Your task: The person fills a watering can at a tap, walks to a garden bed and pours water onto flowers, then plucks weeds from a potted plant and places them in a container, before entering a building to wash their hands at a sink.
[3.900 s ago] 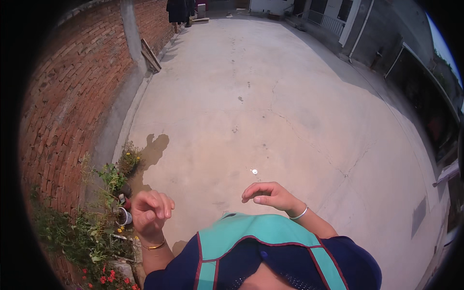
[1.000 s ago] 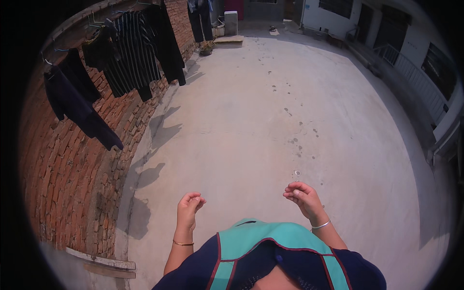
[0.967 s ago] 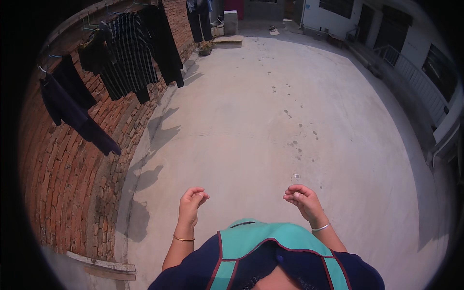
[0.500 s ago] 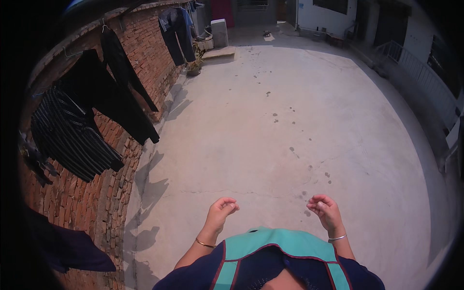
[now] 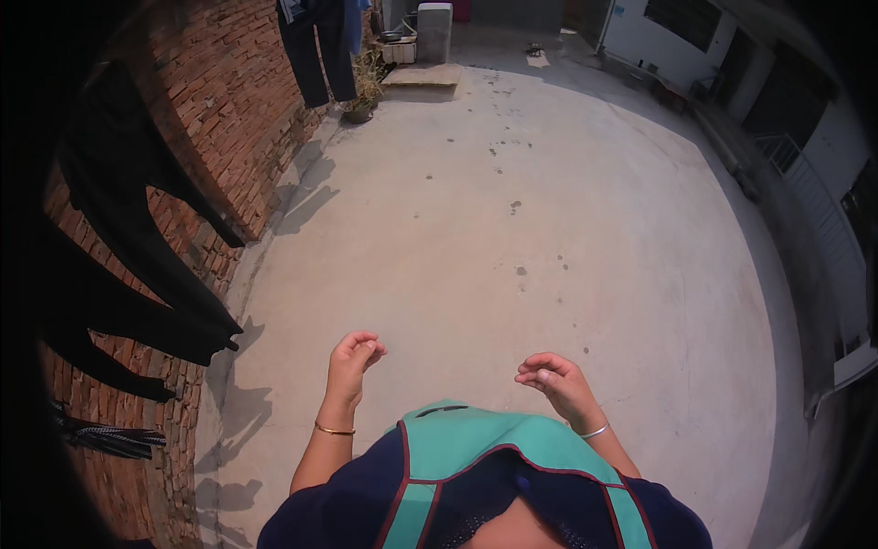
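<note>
My left hand [image 5: 355,355] hovers over the pale concrete, its fingers loosely curled and the thumb a little apart; I see nothing in it. To the right, my right hand [image 5: 558,377] is held at about the same height, palm inward, fingers partly stretched and empty too. A gold-coloured bangle [image 5: 335,429] circles the left wrist and a silver-coloured one [image 5: 594,430] the right. Below the hands, a green apron [image 5: 512,439] with dark red edging covers my dark blue top. Neither hand touches anything.
Dark trousers [image 5: 119,183] and other garments hang along the brick wall [image 5: 206,87] on the left. A potted plant [image 5: 364,87] stands by the wall beyond. Wet spots [image 5: 521,272] dot the concrete yard [image 5: 393,265]. A white railing [image 5: 814,188] runs along the building on the right.
My view has moved forward through the yard; the hanging clothes and wet spots have come nearer. Both hands now appear further left and higher, still empty.
</note>
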Motion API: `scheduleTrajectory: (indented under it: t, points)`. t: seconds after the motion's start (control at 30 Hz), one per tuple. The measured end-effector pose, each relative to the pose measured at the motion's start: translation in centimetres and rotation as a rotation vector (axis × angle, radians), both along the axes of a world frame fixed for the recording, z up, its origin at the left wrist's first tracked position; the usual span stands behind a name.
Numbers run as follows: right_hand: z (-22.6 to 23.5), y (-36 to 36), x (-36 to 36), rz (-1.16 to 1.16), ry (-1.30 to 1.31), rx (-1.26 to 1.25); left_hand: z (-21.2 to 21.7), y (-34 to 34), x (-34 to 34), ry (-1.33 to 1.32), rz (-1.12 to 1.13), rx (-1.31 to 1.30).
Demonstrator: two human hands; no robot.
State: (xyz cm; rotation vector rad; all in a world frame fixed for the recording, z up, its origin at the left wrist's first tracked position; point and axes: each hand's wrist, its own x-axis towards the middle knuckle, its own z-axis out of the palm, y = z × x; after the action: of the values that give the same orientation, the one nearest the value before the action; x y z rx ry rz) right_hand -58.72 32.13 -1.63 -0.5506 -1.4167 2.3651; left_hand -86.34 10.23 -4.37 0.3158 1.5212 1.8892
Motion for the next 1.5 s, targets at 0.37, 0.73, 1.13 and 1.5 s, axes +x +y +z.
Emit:
scheduleTrajectory:
  t: [0.37,0.73,1.13,1.5]
  points:
    - [-2.6,39.9,-18.3,-0.36,0.061,-0.062,0.5,45.9,-21.0,0.098,-0.387,0.08]
    - [2.1,76.7,-50.5,0.04,0.135,0.108,-2.3,70.8,-46.2,-0.004,0.116,-0.037]
    - [-1.6,110.1,-69.1,-0.226,-0.02,0.049,2.4,119.2,-69.5,0.207,-0.686,0.166]
    - [-1.4,137.5,-106.6,0.298,-0.072,0.102,-5.0,129.9,-95.2,0.153,-0.024,-0.239]
